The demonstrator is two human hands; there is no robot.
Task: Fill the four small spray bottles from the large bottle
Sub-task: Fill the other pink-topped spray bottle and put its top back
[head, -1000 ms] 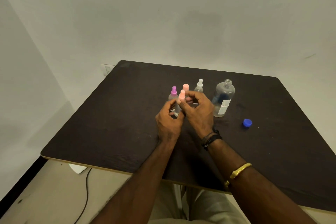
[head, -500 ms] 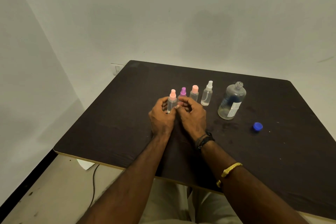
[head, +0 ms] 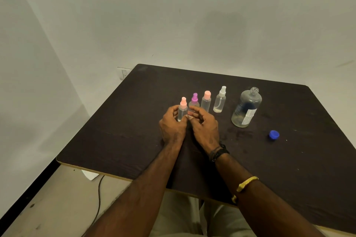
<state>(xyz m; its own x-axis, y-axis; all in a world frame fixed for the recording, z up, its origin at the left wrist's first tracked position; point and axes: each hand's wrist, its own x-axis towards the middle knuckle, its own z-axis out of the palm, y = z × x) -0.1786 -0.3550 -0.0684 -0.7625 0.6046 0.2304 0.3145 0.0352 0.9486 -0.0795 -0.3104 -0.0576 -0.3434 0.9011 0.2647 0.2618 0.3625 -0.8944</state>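
Note:
Four small clear spray bottles stand in a row on the dark table (head: 125, 131). My left hand (head: 172, 128) grips the leftmost one, the pink-topped spray bottle (head: 182, 111), which stands upright on the table. Beside it are a purple-topped bottle (head: 194, 100), a pink-capped bottle (head: 206, 100) and a white-topped bottle (head: 220, 102). My right hand (head: 205, 130) hovers just right of the held bottle, fingers loosely curled, holding nothing, its fingertips near my left thumb. The large clear bottle (head: 247, 108) stands uncapped to the right, with liquid low in it.
A blue cap (head: 274, 134) lies on the table right of the large bottle. Wet marks show on the table between my right hand and the large bottle. Walls close off the far and left sides. A cable hangs below the table's front left edge.
The pink-topped bottle was held up with my right fingers on its top. It has come down at the left end of the row, and my right hand has left its top.

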